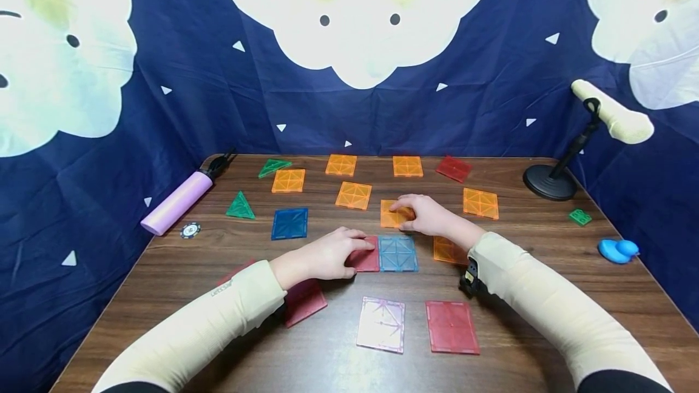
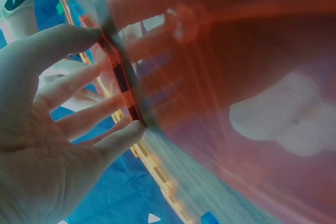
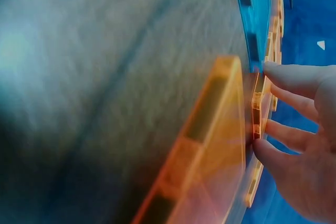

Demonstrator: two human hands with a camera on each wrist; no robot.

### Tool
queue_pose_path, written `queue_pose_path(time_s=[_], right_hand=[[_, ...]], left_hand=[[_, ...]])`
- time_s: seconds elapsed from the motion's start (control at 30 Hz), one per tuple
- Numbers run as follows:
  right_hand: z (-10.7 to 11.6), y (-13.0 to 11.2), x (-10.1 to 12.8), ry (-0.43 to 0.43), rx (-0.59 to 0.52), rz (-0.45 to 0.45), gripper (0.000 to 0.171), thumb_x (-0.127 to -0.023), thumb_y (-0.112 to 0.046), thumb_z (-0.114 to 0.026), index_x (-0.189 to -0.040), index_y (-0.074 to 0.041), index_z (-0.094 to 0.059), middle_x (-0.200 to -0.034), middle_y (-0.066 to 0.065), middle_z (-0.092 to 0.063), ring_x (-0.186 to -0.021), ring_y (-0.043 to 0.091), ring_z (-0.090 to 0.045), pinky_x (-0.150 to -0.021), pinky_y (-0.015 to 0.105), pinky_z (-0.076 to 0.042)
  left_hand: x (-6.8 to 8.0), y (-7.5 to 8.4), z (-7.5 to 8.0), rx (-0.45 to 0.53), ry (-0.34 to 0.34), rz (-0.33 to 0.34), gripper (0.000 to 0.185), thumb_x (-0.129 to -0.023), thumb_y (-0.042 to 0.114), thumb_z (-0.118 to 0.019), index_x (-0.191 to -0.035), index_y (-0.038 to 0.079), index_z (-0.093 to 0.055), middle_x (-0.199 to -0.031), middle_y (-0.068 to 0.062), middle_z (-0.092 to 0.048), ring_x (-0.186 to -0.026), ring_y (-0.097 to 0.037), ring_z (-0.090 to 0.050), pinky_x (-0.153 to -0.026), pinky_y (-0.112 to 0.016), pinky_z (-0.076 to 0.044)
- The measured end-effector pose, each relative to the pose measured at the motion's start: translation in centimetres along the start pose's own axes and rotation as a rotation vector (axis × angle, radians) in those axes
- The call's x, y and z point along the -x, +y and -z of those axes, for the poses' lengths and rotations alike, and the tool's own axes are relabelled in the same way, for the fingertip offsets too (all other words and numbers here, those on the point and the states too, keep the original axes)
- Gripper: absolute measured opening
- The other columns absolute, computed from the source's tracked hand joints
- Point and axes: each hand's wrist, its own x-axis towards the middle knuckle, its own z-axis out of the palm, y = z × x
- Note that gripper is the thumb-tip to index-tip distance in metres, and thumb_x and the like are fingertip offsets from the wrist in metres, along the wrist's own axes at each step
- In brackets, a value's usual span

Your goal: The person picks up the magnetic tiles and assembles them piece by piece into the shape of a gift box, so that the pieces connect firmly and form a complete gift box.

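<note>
In the head view my left hand [image 1: 327, 255] holds a red square magnetic tile [image 1: 370, 261] flat on the table, its left part hidden under the fingers. In the left wrist view the thumb and fingers span this red tile's edge. A light blue square tile [image 1: 398, 253] lies edge to edge with it on the right. My right hand [image 1: 428, 214] grips an orange square tile [image 1: 390, 218] just behind the light blue one. Seen from the right wrist, thumb and fingertips are at the orange tile's edges [image 3: 257, 106], close to the light blue tile [image 3: 254, 14].
Orange tiles [image 1: 353, 195] lie scattered behind; another [image 1: 449, 250] lies beneath the right forearm. Nearer are a clear purplish tile [image 1: 381, 324] and red tiles [image 1: 451, 327]. Left are a dark blue tile [image 1: 290, 224], green triangles [image 1: 240, 206] and a poker chip [image 1: 190, 230]. A black stand [image 1: 550, 182] is right.
</note>
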Motion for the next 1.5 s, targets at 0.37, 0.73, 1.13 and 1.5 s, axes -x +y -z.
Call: queue_pose_path(time_s=[0.37,0.73,1.13,1.5], right_hand=[[-0.3,-1.0,0.6,-0.03,-0.009,0.057,0.042,-0.091,-0.006,-0.076,-0.131,-0.002,-0.066,-0.146,0.03,-0.049,-0.137,0.047,-0.043,-0.113,0.064,-0.029],[-0.5,-1.2,1.2,-0.057,-0.042,0.043,0.045,-0.093,-0.012,-0.075,-0.137,-0.005,-0.064,-0.153,0.028,-0.042,-0.14,0.045,-0.04,-0.113,0.061,-0.032],[-0.9,-1.3,3.2,-0.098,-0.094,0.1,0.058,-0.092,-0.024,-0.077,-0.142,-0.003,-0.058,-0.159,0.028,-0.032,-0.149,0.049,-0.019,-0.115,0.066,-0.022],[-1.7,-2.1,5.0,-0.125,-0.075,0.147,0.069,-0.085,-0.03,-0.083,-0.144,-0.007,-0.057,-0.159,0.025,-0.033,-0.148,0.049,-0.02,-0.114,0.065,-0.025]], left_hand=[[-0.1,-0.1,0.0,0.005,-0.008,0.003,0.054,-0.09,0.017,-0.078,-0.142,0.011,-0.061,-0.15,-0.016,-0.05,-0.134,-0.035,-0.045,-0.11,-0.05,-0.042],[0.0,0.1,0.2,0.013,-0.013,0.004,0.055,-0.09,0.017,-0.077,-0.142,0.01,-0.06,-0.15,-0.016,-0.049,-0.134,-0.035,-0.045,-0.109,-0.05,-0.042],[-0.6,-1.7,1.2,0.087,-0.055,-0.039,0.05,-0.097,0.021,-0.07,-0.143,0.007,-0.059,-0.147,-0.017,-0.051,-0.136,-0.036,-0.046,-0.112,-0.052,-0.038],[-3.8,-4.6,4.5,0.073,0.09,0.086,0.044,-0.099,0.012,-0.065,-0.141,0.001,-0.059,-0.146,-0.021,-0.052,-0.138,-0.037,-0.045,-0.111,-0.05,-0.039]])
